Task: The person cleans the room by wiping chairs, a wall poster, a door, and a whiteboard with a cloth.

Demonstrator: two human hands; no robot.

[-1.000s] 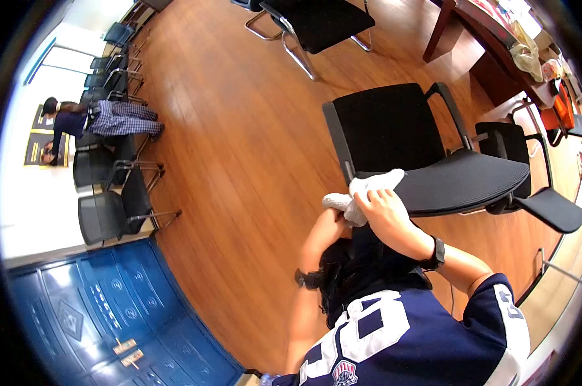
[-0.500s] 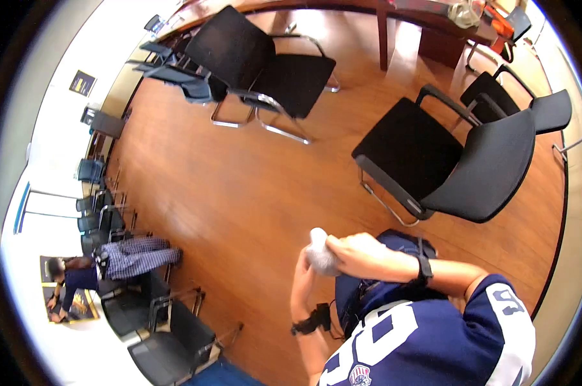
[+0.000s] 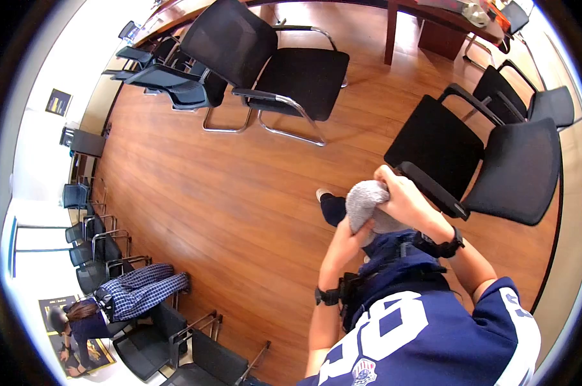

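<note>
A grey, fuzzy cloth [image 3: 366, 197] is bunched up between my two hands, in front of my navy jersey. My left hand [image 3: 350, 242] grips its lower end from below, fingers closed around the fabric. On the upper right side, my right hand [image 3: 403, 198] pinches the cloth with bent fingers. Part of the cloth is hidden behind the right hand. Dark bands are on both wrists. Beyond the cloth, one foot in a light shoe [image 3: 324, 193] rests on the floor.
A black chair [image 3: 436, 145] stands close beyond my right hand; another black chair [image 3: 304, 80] is farther ahead. A wooden table [image 3: 426, 16] runs along the far side. At left, a person [image 3: 143, 293] in checked trousers is by a row of chairs [image 3: 143, 347].
Both hands and the cloth have moved right and up in view. The cloth, earlier mostly covered by the hands, now shows more widely spread. A foot has come into view beyond it.
</note>
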